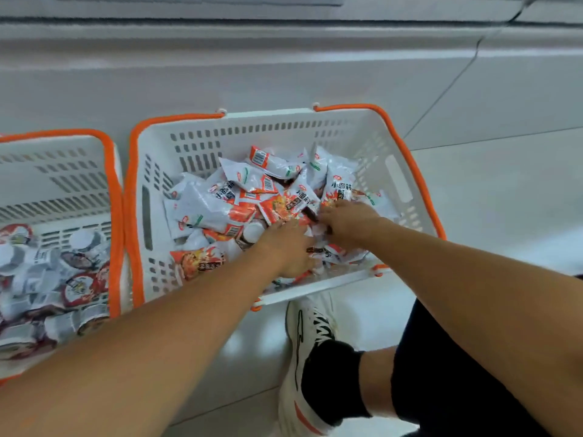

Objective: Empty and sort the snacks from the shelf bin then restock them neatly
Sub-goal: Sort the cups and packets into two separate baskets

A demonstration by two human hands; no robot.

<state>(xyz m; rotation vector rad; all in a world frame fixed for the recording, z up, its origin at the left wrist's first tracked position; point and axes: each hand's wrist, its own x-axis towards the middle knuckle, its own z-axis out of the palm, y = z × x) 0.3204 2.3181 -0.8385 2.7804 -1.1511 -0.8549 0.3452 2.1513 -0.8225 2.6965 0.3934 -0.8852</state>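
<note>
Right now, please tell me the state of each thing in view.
Right basket: on the floor, holds loose snack packets.
Left basket: beside it, holds small round cups.
Left hand: down among the packets.
Right hand: down among the packets, grip unclear.

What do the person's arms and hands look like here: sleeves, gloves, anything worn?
Both forearms are bare to the frame edge, with no sleeves in view. The left hand and right hand wear no gloves; no watch or bracelet shows on the wrists. Rings cannot be judged.
</note>
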